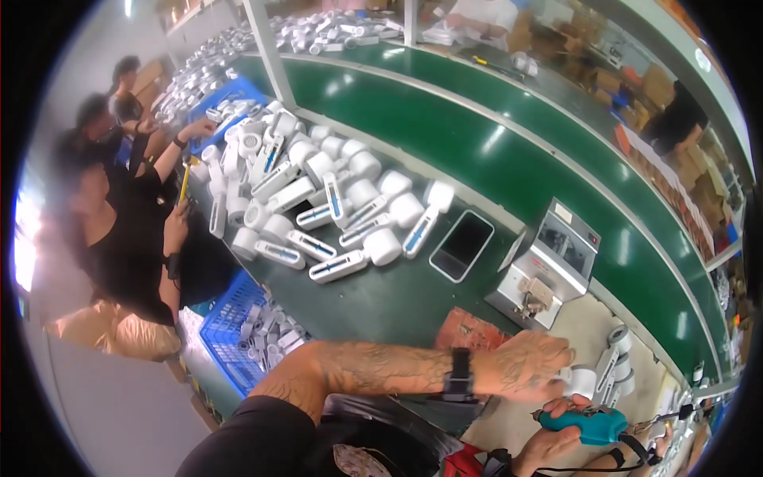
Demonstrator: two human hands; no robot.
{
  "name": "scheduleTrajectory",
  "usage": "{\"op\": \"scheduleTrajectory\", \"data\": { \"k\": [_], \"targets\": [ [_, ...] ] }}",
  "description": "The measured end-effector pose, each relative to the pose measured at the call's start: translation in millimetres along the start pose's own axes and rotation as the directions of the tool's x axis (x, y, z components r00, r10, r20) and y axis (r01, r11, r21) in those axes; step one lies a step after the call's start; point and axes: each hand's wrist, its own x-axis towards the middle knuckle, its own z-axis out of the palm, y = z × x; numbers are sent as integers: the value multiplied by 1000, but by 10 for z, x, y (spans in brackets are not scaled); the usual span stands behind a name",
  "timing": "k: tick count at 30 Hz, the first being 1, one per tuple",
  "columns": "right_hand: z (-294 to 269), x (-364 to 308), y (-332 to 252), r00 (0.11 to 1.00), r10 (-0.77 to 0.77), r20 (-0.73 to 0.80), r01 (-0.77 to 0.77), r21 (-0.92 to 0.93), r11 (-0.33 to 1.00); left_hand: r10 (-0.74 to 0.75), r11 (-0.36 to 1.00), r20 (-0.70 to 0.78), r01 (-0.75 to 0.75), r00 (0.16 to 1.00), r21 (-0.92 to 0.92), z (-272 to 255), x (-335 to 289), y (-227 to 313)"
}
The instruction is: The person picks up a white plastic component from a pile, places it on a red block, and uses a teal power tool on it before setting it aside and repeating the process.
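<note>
My left hand (pixel 520 367), with a dark watch on its wrist, reaches across the front of the bench. Its fingers are closed at a white device (pixel 583 381) with a round head, like a handheld fan; the hand hides most of its grip. Just below, my right hand (pixel 556 442) is wrapped around a teal electric screwdriver (pixel 598 426), whose tip points left. A cord trails from the tool's right end. Beside the left hand's fingers lie several similar white devices (pixel 610 370).
A large heap of white devices (pixel 326 187) covers the bench's far left. A phone-like tablet (pixel 462 246) and a grey metal machine (pixel 547 266) lie ahead. A red pad (pixel 470 330) is by my wrist. A blue basket (pixel 225 330) holds grey-white parts. Co-workers (pixel 131 211) stand left; a green conveyor (pixel 477 143) runs behind.
</note>
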Motion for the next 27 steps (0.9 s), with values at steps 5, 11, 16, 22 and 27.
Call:
{"op": "scheduleTrajectory", "data": {
  "k": [5,11,16,22,27],
  "targets": [
    [275,85,-111,997,74,3,-74,-15,997,25,999,15,-25,1000,-42,-318,-327,-132],
    [361,150,-404,987,158,-43,-144,231,962,94,980,107,-111,990,167,-455,-550,-341],
    [370,245,-508,992,38,119,-80,375,923,158,962,144,-185,977,202,-456,-590,-406],
    [766,479,-601,997,-9,71,-15,330,944,196,980,194,-200,961,2,-527,-564,-491],
    [933,705,-577,997,-58,59,39,291,956,148,988,230,-132,962,-83,-550,-451,-488]
  ]
}}
